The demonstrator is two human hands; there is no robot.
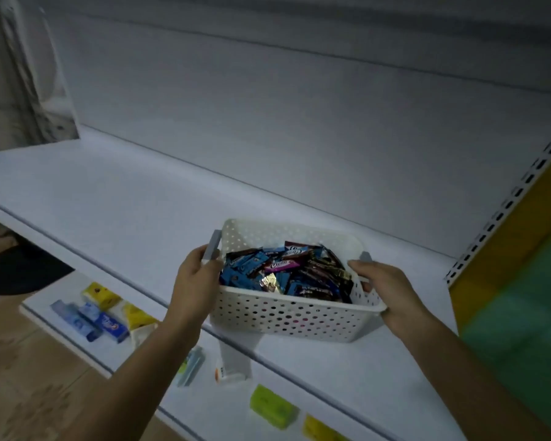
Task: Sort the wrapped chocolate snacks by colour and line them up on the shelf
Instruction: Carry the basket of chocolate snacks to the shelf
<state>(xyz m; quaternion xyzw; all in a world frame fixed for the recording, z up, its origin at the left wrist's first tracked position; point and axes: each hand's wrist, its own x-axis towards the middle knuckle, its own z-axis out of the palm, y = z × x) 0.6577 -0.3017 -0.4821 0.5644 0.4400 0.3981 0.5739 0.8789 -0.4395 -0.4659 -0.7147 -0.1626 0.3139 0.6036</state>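
Dim light. A white shelf (124, 192) runs wide behind and to the left of the basket (287, 316), its surface bare where visible. A slotted upright (503, 205) rises to the right of the basket, well apart from it. Below and left of the basket, a lower shelf (347, 386) carries blue and yellow boxes (105, 323); a green box (272, 405) lies directly below the basket. The basket itself is white perforated plastic, rectangular, and sits at the shelf's front edge — whether it rests on the shelf or is held just above it cannot be told. The left hand (194, 281) grips the basket's left end, with its fingers curled round the wall by the grey handle (213, 248). The right hand (385, 288) grips the right end; its thumb lies along the top rim and its fingers wrap under the edge. A second grey handle (365, 256) shows just behind that thumb. The wrapped chocolate snacks (283, 272) are all inside the basket, heaped loose and unsorted — blue wrappers mostly toward the left side, dark brown ones toward the right, and a purple one and a gold one near the middle.
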